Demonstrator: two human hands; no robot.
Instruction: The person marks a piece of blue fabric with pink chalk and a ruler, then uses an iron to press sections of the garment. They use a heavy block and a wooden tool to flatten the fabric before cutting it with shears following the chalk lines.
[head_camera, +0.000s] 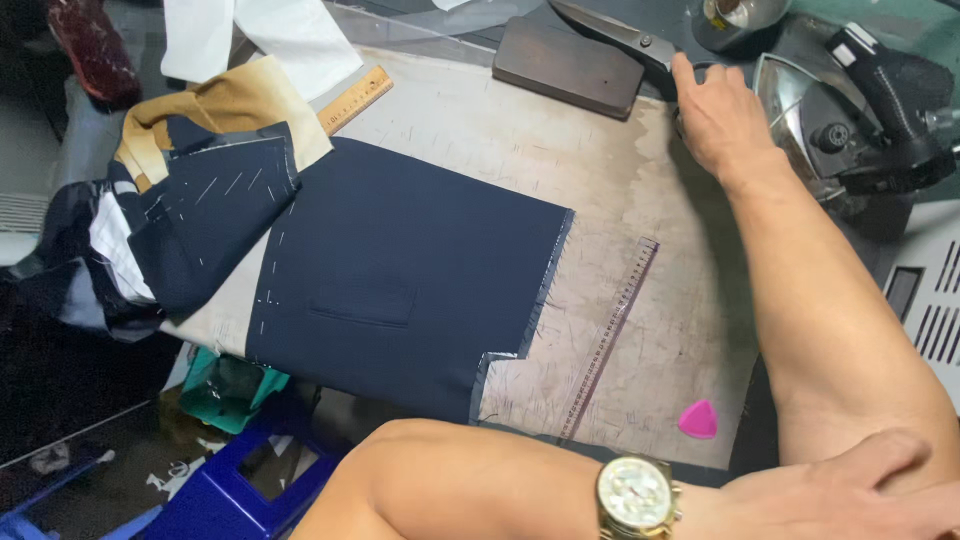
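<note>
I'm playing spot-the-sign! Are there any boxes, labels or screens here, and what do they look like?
Dark window: right edge, a small unlit rectangle in a white vented panel; maybe a screen, cannot tell.
Round container: top edge, silvery rim, brownish top.
Blue plastic crate: bottom left, boxy, open top.
No clear labels or signs.

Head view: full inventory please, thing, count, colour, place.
navy fabric panel: 1, dark blue, middle of the work board
work board: 1, pale and stained, under the fabric
clear ruler: 1, transparent, right of the panel
wooden ruler: 1, tan, upper left
chalk piece: 1, pink, lower right of the board
wooden block: 1, dark brown, top centre
shears: 1, metal, top, by the right hand
iron: 1, silver and black, top right
garment pile: 1, navy and tan, left
wristwatch: 1, gold, left wrist
right hand: reaching to the shears
left hand: resting on the right arm
</note>
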